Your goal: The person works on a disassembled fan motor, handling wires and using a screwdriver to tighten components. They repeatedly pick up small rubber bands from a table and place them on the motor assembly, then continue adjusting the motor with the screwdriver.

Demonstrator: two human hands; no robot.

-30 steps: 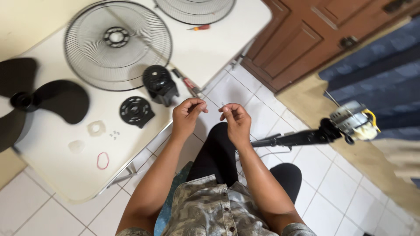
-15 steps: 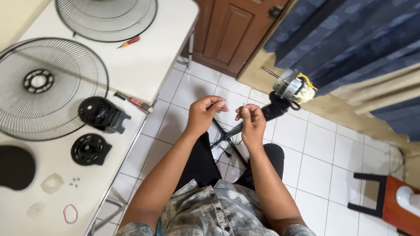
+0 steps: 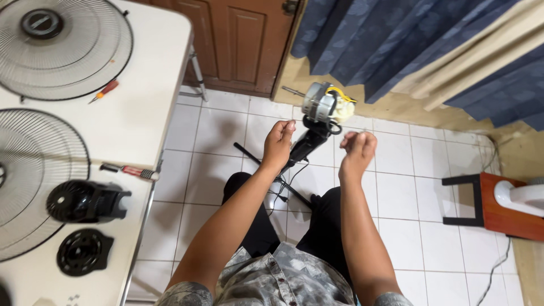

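Left hand and right hand hover above the fan motor; fingers curled narrow, pinching something too small to tell. Keep hands close, steady.

Glossy white floor tiles, brown wooden door, wire-metal fan grille.
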